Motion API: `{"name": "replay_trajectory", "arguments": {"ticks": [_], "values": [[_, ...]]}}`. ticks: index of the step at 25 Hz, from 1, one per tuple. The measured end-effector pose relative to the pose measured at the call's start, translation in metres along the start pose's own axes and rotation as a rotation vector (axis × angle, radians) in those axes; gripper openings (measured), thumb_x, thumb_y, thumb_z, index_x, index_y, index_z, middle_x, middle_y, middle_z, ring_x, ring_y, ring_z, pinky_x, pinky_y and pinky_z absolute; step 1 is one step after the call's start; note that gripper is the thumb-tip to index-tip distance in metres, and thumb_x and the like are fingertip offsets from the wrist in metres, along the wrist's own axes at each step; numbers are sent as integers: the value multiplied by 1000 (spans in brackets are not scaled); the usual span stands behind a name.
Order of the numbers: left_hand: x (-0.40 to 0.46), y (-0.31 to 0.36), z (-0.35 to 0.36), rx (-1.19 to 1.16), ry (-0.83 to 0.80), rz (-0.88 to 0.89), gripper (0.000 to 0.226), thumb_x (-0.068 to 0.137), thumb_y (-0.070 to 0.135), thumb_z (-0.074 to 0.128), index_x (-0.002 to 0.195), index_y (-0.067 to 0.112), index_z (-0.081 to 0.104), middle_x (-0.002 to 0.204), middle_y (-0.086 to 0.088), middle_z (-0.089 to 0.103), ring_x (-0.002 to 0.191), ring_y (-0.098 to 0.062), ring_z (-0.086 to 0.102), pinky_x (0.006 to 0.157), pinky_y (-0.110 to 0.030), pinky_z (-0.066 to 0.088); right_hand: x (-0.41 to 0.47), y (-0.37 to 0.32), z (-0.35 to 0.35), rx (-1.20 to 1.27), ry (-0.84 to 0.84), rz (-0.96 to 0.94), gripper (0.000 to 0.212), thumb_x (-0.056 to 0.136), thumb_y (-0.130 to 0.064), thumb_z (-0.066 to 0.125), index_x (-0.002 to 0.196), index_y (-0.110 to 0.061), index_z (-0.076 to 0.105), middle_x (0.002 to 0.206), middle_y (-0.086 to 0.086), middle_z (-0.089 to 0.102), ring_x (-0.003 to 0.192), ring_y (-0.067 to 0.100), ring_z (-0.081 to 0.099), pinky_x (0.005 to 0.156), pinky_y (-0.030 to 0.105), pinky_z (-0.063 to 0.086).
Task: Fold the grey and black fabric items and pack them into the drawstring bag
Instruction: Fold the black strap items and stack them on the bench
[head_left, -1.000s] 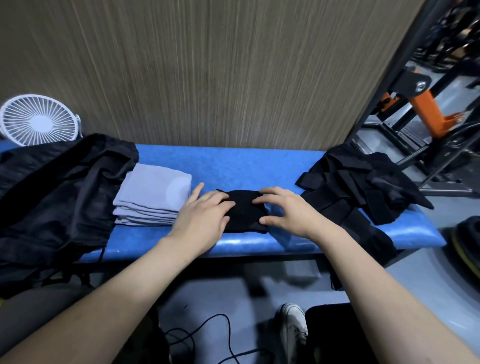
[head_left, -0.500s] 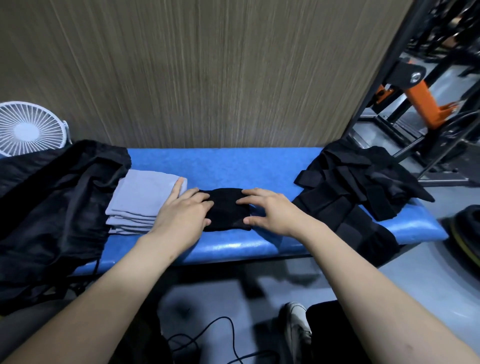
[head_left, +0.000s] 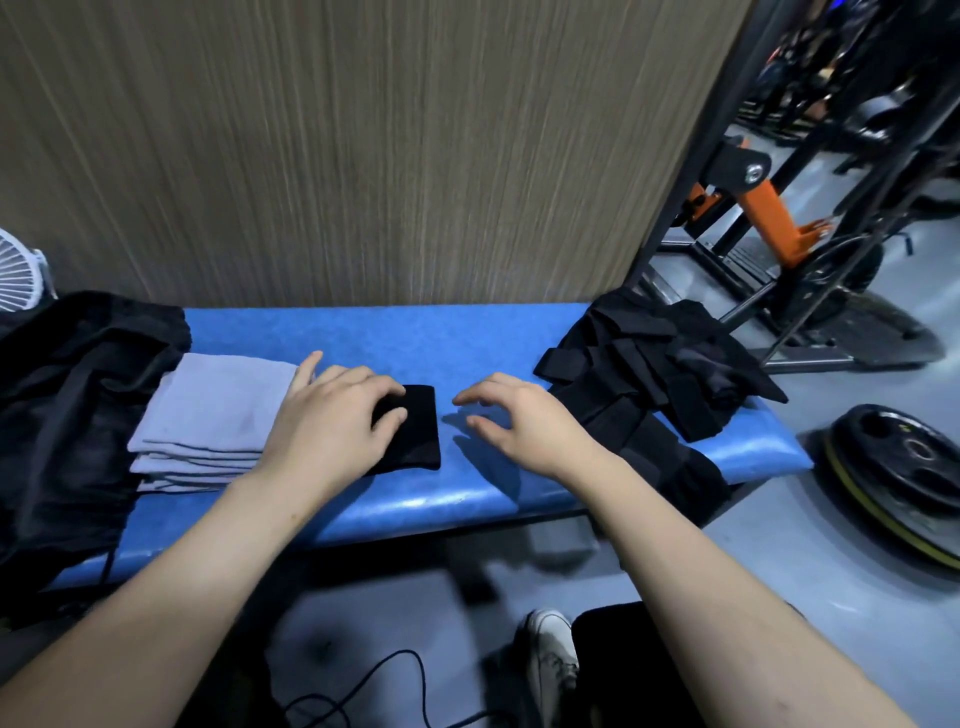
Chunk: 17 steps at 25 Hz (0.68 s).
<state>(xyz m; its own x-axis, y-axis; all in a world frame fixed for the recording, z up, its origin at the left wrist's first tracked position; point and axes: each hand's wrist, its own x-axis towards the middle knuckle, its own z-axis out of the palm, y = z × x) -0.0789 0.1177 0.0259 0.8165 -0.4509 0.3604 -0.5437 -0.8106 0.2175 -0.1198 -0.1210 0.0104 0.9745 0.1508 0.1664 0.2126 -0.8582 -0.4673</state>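
Your left hand (head_left: 332, 421) presses flat on the folded black cloth (head_left: 415, 431) mid-table (head_left: 467, 338) beside the grey stack (head_left: 218, 410) to hold its fold, while your right hand (head_left: 519, 421) hovers empty, fingers loose.

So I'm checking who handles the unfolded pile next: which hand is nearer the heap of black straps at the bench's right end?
Right. The right hand hovers just left of the heap of black straps; the left hand rests on the folded black piece, farther away.
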Motion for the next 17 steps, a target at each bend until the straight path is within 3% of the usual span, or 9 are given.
{"name": "replay_trajectory", "arguments": {"ticks": [4,9,13,17], "values": [[12,31,3,-146,-1,20,34,84,49,48,102,32,71,98,12,71,97,-19,62,106,-36,31,-23,15,-20,59,108,20,19,93,-23,64,110,-26,72,102,-11,70,94,7,64,86,36,53],[24,76,15,-424,-51,4,10,89,37,64,93,31,70,86,19,69,85,-9,64,90,-32,47,-54,32,-45,106,182,59,17,92,-19,66,106,-23,75,103,-14,73,95,3,67,88,27,53],[29,114,32,-487,-151,11,8,89,36,63,93,33,69,85,21,69,82,-2,63,81,-27,47,-82,54,-71,140,276,167,17,92,-14,68,104,-23,76,96,-15,74,89,-1,67,83,17,49],[30,138,49,-488,-206,29,10,90,36,61,97,35,69,89,20,68,87,-2,61,86,-26,46,-110,101,-102,174,556,412,19,92,-9,65,99,-25,74,91,-6,73,83,8,66,80,19,50]]}}
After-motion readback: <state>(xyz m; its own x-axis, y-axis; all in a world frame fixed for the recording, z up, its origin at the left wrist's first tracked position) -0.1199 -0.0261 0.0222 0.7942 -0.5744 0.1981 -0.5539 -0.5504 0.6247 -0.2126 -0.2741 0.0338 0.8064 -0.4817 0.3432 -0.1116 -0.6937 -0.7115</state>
